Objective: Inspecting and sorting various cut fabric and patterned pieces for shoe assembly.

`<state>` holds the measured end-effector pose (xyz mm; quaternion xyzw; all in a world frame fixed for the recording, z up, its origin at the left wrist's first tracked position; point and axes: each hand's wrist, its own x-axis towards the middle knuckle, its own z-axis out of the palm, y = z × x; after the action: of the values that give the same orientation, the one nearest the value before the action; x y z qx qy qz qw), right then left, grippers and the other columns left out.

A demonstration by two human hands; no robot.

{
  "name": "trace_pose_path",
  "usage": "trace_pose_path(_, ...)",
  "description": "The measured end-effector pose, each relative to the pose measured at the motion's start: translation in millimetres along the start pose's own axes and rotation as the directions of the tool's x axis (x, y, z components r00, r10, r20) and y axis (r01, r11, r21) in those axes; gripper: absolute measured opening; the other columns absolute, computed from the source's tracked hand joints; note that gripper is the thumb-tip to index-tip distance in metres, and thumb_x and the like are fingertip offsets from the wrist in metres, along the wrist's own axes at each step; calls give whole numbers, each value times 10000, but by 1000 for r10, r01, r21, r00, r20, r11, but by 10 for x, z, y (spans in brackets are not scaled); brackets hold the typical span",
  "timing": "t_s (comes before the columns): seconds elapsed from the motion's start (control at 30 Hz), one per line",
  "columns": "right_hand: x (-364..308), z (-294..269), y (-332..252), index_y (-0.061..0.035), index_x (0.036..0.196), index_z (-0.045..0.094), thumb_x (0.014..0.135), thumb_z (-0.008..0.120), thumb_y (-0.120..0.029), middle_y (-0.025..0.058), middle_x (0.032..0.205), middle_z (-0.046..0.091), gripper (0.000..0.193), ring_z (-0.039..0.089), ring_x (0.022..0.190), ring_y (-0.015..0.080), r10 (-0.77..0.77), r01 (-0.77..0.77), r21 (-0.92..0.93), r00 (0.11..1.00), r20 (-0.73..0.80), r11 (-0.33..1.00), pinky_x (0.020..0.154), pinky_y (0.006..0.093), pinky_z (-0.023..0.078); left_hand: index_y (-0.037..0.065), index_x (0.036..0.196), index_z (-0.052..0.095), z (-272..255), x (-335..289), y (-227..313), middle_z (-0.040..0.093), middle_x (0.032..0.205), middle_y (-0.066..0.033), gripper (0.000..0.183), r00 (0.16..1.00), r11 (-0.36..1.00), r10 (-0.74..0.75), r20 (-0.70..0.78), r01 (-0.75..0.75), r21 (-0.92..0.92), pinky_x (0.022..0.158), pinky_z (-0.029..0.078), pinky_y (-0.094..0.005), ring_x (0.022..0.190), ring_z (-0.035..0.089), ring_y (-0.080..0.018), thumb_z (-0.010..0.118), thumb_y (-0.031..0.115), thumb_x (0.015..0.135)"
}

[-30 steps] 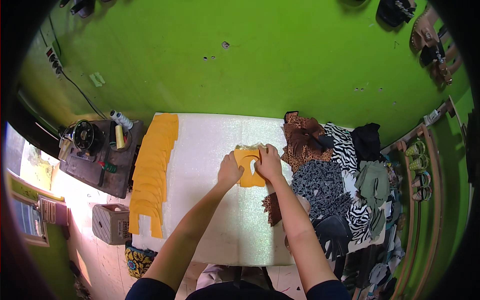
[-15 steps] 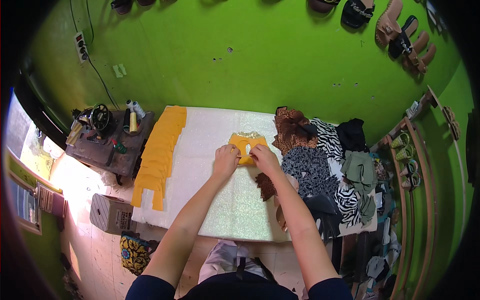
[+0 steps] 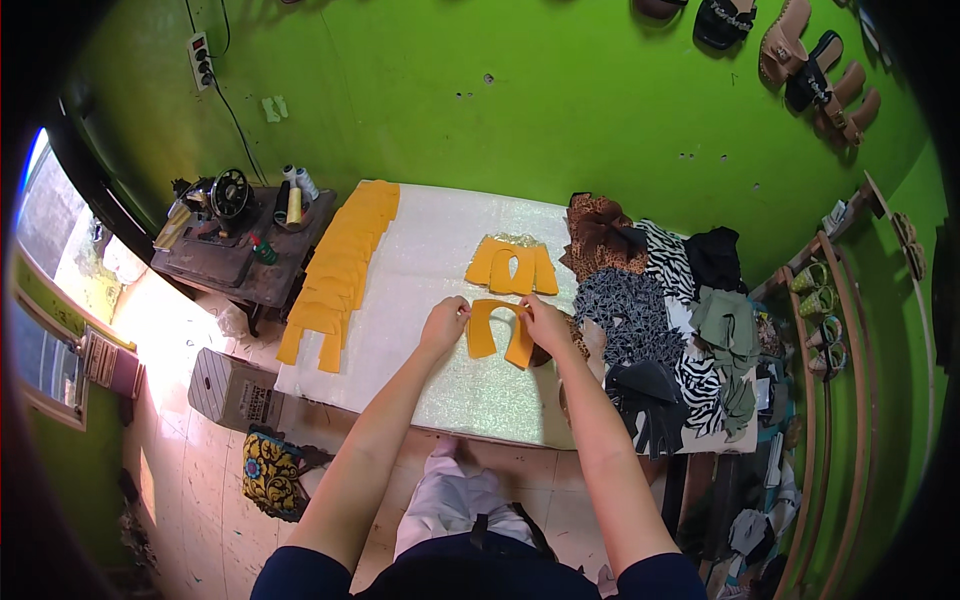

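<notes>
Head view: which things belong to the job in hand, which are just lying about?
Likely the job:
- yellow arched piece, between left hand and right hand
- yellow group just beyond
- overlapping yellow row, table's left side

Apparently lying about:
- leopard-print pieces
- zebra-print pieces
- sewing machine
- thread spools
- box on floor

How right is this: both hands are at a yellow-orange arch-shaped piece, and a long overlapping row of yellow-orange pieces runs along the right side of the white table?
One error: the long overlapping row runs along the left side of the white table, as the head view shows. The left hand and right hand are at the arch-shaped piece, as stated.
</notes>
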<state>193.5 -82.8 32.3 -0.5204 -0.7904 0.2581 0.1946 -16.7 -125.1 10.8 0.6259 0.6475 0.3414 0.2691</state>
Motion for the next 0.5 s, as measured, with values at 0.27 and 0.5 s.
trace_pose_path(0.27, 72, 92, 50, -60, 924, 545, 815, 527, -147, 148, 825, 614, 140, 586, 769, 323, -12, 20, 132, 998, -58, 991, 654, 401, 458, 50, 971, 536, 36, 80, 184, 541, 928, -120, 224, 967, 947, 251, -33, -238, 215, 722, 457, -351, 820, 554, -286, 573, 103, 756)
trace_pose_path(0.5, 187, 357, 28, -81, 954, 535, 824, 516, -143, 152, 821, 614, 145, 589, 762, 325, 87, -60, 192, 987, -133, 980, 647, 391, 463, 22, 878, 545, 104, 241, -41, 530, 918, -152, 120, 989, 969, 144, 40, -149, 195, 718, 453, -393, 839, 538, -322, 525, 69, 769)
